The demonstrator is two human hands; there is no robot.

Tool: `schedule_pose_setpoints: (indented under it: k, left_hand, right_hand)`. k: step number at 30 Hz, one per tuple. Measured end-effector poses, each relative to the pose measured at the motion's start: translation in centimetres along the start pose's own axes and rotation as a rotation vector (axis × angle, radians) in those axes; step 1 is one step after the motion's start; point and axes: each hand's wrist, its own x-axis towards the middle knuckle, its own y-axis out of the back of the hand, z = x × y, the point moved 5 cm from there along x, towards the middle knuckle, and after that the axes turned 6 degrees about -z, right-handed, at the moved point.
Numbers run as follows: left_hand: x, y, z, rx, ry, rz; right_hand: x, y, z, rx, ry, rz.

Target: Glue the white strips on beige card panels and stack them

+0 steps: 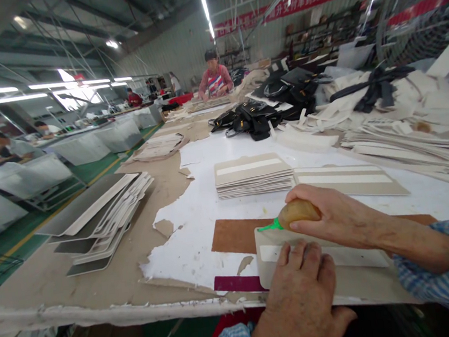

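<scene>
worktable (pixel 197 215): right hand (pixel 335 215) around brush (pixel 294 213)

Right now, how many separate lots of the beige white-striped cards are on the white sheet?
3: a neat stack at mid-table, a flat one right of it, and the card under the left hand. The heaps at far right may hide more.

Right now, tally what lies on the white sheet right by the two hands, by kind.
Tan-handled tool with green neck, held in the right hand: 1
Beige card with white strip, pressed flat by the left hand: 1
Brown board under that card: 1
Neat stack of beige cards: 1
Single flat beige card beside the stack: 1
Total: 5
</scene>
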Motion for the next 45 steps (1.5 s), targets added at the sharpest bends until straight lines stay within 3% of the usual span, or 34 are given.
schedule_pose_setpoints:
  k: [10,30,45]
  left_hand:
    - [-0.1,-0.5,-0.1,-0.042,0.019,-0.018]
    - [-0.2,-0.9,-0.3,-0.075,0.035,-0.058]
    - [0.0,-1.3,-0.4,-0.076,0.046,-0.095]
  right_hand:
    - [2.0,0.9,-2.2,-0.144,-0.051,-0.093]
    - [2.1,1.7,-3.0,-0.208,-0.079,-0.088]
    - [1.0,3.3,0.4,-0.203,-0.178,-0.130]
